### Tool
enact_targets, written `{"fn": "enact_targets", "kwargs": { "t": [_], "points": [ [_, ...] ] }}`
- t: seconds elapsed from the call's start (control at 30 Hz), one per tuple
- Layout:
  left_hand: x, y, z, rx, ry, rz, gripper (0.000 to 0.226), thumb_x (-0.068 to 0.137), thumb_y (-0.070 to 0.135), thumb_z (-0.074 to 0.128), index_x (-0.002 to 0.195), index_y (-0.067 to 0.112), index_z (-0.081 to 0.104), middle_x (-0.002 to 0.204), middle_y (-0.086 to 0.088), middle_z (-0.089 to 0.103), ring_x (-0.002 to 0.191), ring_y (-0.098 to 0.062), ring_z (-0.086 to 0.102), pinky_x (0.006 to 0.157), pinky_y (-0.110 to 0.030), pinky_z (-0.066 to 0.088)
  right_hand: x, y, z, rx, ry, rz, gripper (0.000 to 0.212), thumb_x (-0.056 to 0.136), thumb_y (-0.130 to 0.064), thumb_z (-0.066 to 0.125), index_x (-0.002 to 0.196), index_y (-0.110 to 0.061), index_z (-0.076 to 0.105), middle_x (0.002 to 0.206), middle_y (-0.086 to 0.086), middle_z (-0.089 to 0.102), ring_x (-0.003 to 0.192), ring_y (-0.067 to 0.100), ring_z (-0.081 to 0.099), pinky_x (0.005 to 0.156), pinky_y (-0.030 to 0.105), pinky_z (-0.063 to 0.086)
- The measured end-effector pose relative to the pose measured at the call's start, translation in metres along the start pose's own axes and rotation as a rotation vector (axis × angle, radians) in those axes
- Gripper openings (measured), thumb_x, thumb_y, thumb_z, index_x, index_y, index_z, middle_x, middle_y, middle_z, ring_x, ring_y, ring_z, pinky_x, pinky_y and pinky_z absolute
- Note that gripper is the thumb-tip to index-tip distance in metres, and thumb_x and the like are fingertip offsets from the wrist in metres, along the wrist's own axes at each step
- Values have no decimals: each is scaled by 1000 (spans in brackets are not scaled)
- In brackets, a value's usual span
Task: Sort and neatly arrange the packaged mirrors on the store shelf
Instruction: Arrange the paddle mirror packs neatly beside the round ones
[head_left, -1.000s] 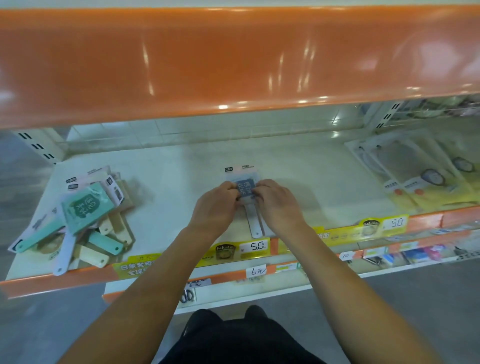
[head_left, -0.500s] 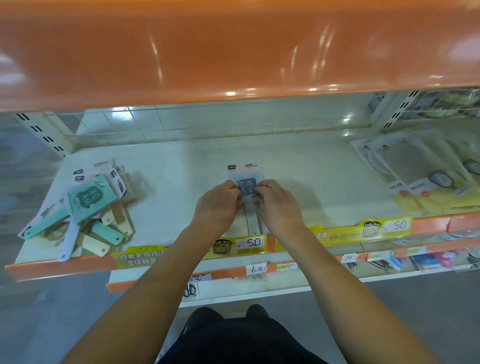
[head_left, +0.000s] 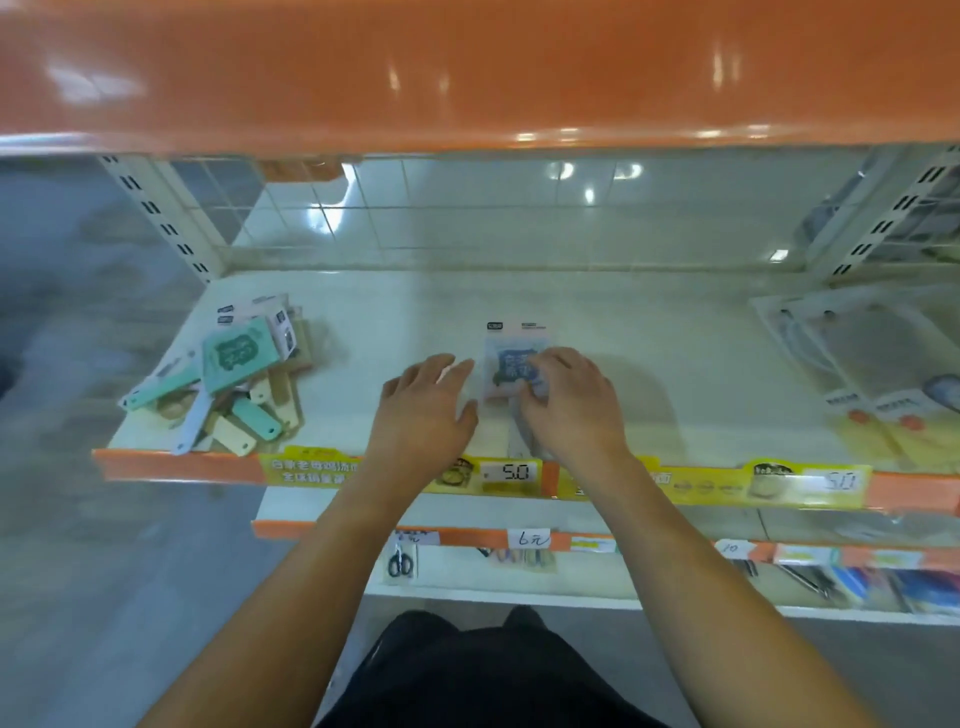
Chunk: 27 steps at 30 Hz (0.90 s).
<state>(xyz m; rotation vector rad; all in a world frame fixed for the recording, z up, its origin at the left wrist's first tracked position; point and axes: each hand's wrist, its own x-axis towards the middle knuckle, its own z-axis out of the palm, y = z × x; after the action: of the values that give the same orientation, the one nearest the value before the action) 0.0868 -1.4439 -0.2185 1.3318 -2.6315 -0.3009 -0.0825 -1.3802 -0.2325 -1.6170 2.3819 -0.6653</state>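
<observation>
The right hand (head_left: 569, 402) rests on a packaged mirror (head_left: 514, 364) lying flat in the middle of the white shelf (head_left: 395, 317), its fingers curled over the pack's right edge and lower corner. The left hand (head_left: 423, 410) is just beside the pack on its left, fingers spread and relaxed, holding nothing; whether it touches the shelf cannot be told. The two hands are apart. Well to the left, near the shelf's front edge, lies a loose heap of packaged mirrors (head_left: 228, 384) in green, cream and white, handles pointing different ways. At the far right sit clear flat packets (head_left: 852, 364). A yellow price strip (head_left: 511, 474) runs along the shelf front.
</observation>
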Motion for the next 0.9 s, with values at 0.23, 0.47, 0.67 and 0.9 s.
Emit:
{"fn": "enact_targets", "kwargs": {
  "t": [0.23,0.47,0.67,0.9],
  "points": [
    [-44,-26,-23,58,203,-145,46,89,37,51,131,18,53,131,-5,57,116,-28,56,90,-45,45,-6,-63,14,190,-3,-179,38,92,-37,56,127,-23,59,129,-2,55,121,22,49,100,36,39],
    [-78,-82,-37,19,265,-364,39,87,33,59,123,18,59,127,-6,58,114,-31,57,92,-48,46,-3,-124,34,183,-100,-340,41,93,-37,54,132,-24,54,133,-5,51,123,18,46,98,32,41],
    [-93,-131,-48,17,286,-428,37,87,33,58,122,19,60,127,-2,57,114,-28,56,91,-42,45,5,-168,60,146,-161,-368,43,93,-38,53,133,-22,53,134,-2,49,121,20,46,96,34,42],
    [-87,-197,-62,-67,300,-419,42,84,40,45,115,18,64,121,-5,61,105,-32,61,84,-44,50,15,-224,92,99,-152,-331,40,92,-37,54,130,-22,54,131,-2,50,118,23,47,97,36,44]
  ]
}}
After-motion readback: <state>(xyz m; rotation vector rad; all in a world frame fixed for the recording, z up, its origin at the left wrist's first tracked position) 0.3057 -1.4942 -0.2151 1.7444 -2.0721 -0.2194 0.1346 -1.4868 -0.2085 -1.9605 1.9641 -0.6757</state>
